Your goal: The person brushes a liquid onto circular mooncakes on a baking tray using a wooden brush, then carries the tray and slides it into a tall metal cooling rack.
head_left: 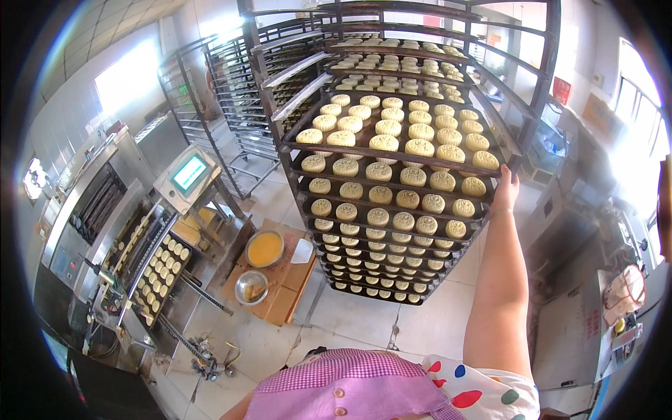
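A tall dark metal rack [537, 105] stands in front of me, its levels filled with trays. My right arm reaches forward, and my right hand [509, 187] is closed around the rack's right front upright, beside a tray corner. Next to it, a dark baking tray [364, 150] sits at about chest height. Rows of pale round mooncakes [384, 143] with pressed patterns lie on that tray, and more fill the trays above and below. Part of my left arm shows at the lower edge; my left hand is out of view.
Left stands a machine with a screen [189, 173] and a tray of small mooncakes [158, 274]. A bowl of yellow liquid [265, 248] and a metal bowl with a brush [251, 287] rest on cardboard. More racks [245, 91] stand behind; a grey cabinet [567, 329] is at right.
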A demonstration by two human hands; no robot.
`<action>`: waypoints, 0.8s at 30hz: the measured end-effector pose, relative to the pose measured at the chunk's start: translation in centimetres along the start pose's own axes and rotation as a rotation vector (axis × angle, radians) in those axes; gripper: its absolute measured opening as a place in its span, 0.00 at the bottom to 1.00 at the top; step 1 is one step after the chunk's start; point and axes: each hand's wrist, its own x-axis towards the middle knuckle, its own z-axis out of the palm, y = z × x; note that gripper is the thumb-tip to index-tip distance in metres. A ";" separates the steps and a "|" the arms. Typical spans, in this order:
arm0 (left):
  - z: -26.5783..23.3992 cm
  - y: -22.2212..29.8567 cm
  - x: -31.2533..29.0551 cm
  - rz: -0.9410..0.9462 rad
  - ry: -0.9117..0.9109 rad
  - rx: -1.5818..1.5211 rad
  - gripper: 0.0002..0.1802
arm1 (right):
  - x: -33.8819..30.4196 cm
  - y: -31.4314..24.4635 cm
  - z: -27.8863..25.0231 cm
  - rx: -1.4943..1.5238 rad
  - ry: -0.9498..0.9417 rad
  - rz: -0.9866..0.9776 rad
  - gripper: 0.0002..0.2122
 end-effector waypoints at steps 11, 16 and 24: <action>-1.6 3.7 0.6 0.021 -0.014 0.009 0.19 | 1.1 0.8 -0.2 -0.021 0.036 -0.037 0.20; -2.2 6.1 1.8 0.029 -0.034 0.043 0.18 | 0.3 0.4 0.1 0.017 0.066 -0.038 0.22; -2.3 8.4 3.2 0.046 -0.062 0.066 0.18 | 0.8 0.1 -0.3 -0.015 0.063 -0.006 0.21</action>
